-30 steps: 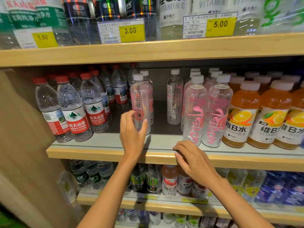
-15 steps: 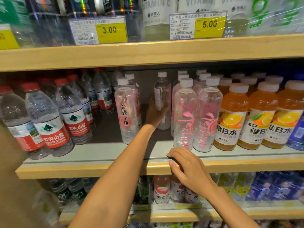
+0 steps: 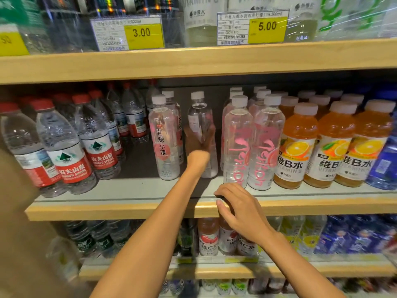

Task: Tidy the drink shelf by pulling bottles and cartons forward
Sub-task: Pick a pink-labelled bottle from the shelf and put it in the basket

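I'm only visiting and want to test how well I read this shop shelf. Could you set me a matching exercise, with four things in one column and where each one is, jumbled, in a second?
Things
1. left hand
2. right hand
3. red-capped water bottles
4. orange drink bottles

Places
A. left end of the middle shelf
B. grips the clear bottle set back from the front
C. just right of the pink-lettered bottles
D. rests on that shelf's wooden front edge

Pairs: 1-B, 2-D, 3-A, 4-C
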Tool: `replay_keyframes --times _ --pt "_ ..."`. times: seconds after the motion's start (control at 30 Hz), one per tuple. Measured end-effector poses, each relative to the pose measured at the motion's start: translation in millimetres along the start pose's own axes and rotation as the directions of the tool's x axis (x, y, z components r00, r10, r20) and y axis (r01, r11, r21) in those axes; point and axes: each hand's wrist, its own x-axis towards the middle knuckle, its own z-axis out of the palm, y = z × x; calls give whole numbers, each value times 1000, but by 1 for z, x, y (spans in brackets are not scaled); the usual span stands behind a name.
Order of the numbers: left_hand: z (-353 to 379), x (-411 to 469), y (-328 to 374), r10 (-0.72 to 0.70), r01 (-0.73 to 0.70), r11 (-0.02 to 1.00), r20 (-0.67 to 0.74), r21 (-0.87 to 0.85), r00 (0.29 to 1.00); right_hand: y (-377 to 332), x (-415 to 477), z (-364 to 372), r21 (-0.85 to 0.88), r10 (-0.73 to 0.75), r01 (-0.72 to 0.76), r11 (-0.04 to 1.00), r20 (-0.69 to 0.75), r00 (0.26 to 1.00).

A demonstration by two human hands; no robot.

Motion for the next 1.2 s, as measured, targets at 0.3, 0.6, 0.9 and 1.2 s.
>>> replay_keyframes --times 0.3,0.6,0.9,1.2 --pt "-35 -66 9 255 -258 962 -42 -93 966 -9 0 -6 374 230 -174 911 -112 967" --pt "-56 -104 36 196 -90 912 233 -400 952 -39 13 -33 877 208 -347 333 291 934" --pt "-55 -112 69 225 -168 946 188 -276 956 -36 -5 -32 860 332 -291 419 153 931" --pt "-29 -119 87 354 -413 862 -234 -294 906 -46 -9 -31 771 351 -216 600 -11 936"
